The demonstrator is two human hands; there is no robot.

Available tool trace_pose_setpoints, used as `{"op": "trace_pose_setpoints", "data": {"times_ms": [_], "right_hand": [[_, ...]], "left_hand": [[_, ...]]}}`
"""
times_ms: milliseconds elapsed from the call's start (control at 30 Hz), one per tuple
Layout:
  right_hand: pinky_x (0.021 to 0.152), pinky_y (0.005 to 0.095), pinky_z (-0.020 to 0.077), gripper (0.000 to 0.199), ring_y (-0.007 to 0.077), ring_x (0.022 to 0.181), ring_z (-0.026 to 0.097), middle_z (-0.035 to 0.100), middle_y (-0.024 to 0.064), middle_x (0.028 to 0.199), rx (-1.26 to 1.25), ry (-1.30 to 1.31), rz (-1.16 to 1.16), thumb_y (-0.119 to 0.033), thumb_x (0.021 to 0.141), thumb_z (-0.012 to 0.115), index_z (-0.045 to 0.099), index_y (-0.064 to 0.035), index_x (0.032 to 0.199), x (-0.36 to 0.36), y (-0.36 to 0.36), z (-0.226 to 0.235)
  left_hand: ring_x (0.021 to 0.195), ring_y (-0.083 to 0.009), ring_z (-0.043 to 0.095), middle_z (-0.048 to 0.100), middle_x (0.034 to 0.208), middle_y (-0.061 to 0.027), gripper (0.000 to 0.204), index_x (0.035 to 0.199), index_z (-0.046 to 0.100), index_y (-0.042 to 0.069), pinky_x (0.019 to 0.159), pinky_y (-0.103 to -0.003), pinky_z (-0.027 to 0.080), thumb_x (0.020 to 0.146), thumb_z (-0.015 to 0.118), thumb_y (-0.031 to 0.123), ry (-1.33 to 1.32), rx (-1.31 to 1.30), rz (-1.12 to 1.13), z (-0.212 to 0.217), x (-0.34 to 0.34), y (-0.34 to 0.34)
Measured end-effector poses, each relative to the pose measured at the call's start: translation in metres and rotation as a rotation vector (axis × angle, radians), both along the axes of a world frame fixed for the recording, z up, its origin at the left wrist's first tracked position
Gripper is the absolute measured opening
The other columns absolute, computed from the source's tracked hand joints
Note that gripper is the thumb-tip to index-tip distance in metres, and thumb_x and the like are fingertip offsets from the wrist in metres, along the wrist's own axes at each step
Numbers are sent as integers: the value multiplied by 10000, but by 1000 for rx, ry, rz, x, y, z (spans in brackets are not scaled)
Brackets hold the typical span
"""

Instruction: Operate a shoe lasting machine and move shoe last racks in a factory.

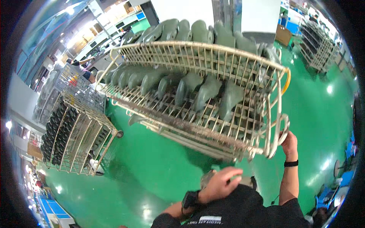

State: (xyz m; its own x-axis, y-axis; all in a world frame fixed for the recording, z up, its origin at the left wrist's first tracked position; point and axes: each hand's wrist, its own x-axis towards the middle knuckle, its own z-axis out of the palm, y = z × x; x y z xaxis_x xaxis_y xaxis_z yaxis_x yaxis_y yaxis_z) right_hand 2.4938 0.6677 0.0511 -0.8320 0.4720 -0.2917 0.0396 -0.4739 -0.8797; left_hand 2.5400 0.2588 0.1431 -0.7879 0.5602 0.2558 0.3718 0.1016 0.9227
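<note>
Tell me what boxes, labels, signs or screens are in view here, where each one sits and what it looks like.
Cardboard box: on the green floor at upper right beside a grey pillar, brown, squarish.
Cartons: stacked on shelving at upper left, tan, blurred.
Label: white strip on the person's dark top, bottom centre.
Wrist device: on the left hand's wrist, dark squarish face.
No signs can be made out.
</note>
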Motion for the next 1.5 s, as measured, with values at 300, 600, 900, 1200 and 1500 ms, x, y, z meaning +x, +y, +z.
{"op": "trace_pose_setpoints", "data": {"times_ms": [300, 600, 900, 1200, 1500], "right_hand": [[988, 437, 467, 608, 304, 1223, 533, 462, 149, 1471, 50, 131, 160, -451, 968, 591, 472, -88, 1440, -295, 125, 34], [1018, 382, 474, 544, 238, 1131, 604, 632, 64, 1264, -231, 293, 380, -500, 1010, 485, 582, -60, 1315, -462, 140, 61], [984, 355, 466, 615, 225, 1134, 590, 601, 103, 1292, 87, 365, 333, -508, 1007, 476, 544, -4, 1354, -445, 137, 26], [807, 352, 540, 411, 195, 907, 642, 671, 59, 1036, 130, 475, 159, -384, 990, 525, 645, -30, 1159, -450, 161, 13], [964, 385, 526, 423, 265, 1130, 620, 631, 115, 1263, -221, 281, 290, -334, 1052, 413, 555, -41, 1321, -364, 132, 30]], "left_hand": [[1254, -383, 522, 547, 1357, -191, 773, 1405, 468, 14, 1033, -464, 446, 823, 803, 398, 174, -15, 443, 44, 23, 136], [986, -389, 588, 601, 1123, -206, 878, 1337, 503, -34, 864, -446, 483, 692, 871, 436, 222, -371, 1141, 65, 23, 228], [692, -199, 552, 572, 874, -28, 461, 1120, 694, 136, 612, -341, 470, 746, 809, 380, 735, -655, 1516, -3, -16, 248], [422, -189, 501, 530, 578, 3, 253, 876, 701, 217, 380, -358, 426, 748, 754, 429, 573, -709, 1255, 22, -10, 214], [606, -348, 534, 587, 757, -150, 516, 989, 679, 48, 574, -477, 441, 906, 577, 547, 803, -812, 1524, 2, 22, 171]]}}
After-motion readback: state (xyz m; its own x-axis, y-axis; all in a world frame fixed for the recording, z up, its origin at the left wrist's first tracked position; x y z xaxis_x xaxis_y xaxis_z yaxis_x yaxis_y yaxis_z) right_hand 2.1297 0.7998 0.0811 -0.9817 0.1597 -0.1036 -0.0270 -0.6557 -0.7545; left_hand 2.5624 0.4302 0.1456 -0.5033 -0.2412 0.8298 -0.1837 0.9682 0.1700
